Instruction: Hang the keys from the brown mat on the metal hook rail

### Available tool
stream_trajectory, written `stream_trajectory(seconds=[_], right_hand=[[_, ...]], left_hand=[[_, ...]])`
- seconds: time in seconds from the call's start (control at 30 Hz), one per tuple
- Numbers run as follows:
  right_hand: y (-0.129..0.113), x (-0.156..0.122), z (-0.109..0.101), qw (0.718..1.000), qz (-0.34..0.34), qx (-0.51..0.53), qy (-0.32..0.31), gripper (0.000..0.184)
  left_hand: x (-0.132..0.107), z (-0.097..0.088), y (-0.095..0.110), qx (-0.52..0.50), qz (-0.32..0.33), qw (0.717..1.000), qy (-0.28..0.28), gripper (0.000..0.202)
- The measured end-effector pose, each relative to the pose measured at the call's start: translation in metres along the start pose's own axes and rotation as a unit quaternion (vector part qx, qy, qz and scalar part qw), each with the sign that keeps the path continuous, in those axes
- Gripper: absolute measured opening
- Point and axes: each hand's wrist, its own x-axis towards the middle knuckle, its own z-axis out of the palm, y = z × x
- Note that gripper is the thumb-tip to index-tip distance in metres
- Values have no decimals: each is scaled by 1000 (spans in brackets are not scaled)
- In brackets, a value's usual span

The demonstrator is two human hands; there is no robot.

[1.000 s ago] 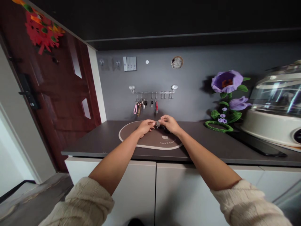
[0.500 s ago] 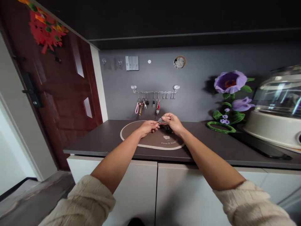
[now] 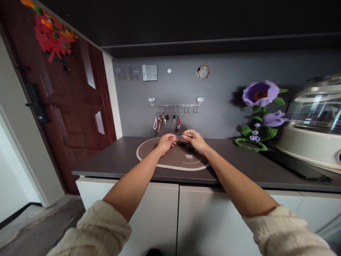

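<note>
My left hand (image 3: 166,143) and my right hand (image 3: 194,139) meet above a brown oval mat with a cream rim (image 3: 146,156). Between their fingertips they pinch a small metal key ring (image 3: 179,138). Just below it, a dark keychain with a red part (image 3: 185,143) lies partly hidden by my right hand. I cannot tell whether it is joined to the ring. The mat rests on a dark countertop (image 3: 119,160).
Above the counter, a metal wall rail (image 3: 174,105) holds several hanging keychains. A purple artificial flower (image 3: 260,94) stands to the right, beside a large white cooker with a glass lid (image 3: 311,131). A red-brown door (image 3: 74,106) is at left; white cabinets sit below.
Both hands stay together above the mat, with small shifts of the fingers. The metal piece between them sits slightly higher and further right than a second ago.
</note>
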Motion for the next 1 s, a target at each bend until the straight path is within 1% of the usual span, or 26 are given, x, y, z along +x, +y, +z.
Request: stream_trajectory(seconds=[0.13, 0.33, 0.57, 0.67, 0.87, 1.0], right_hand=[[0, -1, 1, 999, 24, -30, -24, 24], [-3, -5, 6, 996, 29, -71, -45, 22], [0, -5, 5, 992, 23, -108, -55, 26], [4, -3, 3, 992, 5, -117, -55, 27], [6, -2, 2, 984, -75, -154, -44, 25], [1, 1, 2, 986, -74, -147, -21, 24]], left_hand=[[0, 0, 1, 48, 40, 998, 25, 14], [2, 0, -2, 111, 106, 988, 7, 18], [3, 0, -2, 152, 140, 978, 0, 21], [1, 1, 0, 151, 144, 978, -6, 20], [-2, 5, 4, 105, 117, 988, 6, 20], [-2, 6, 3, 64, 95, 993, 36, 21]])
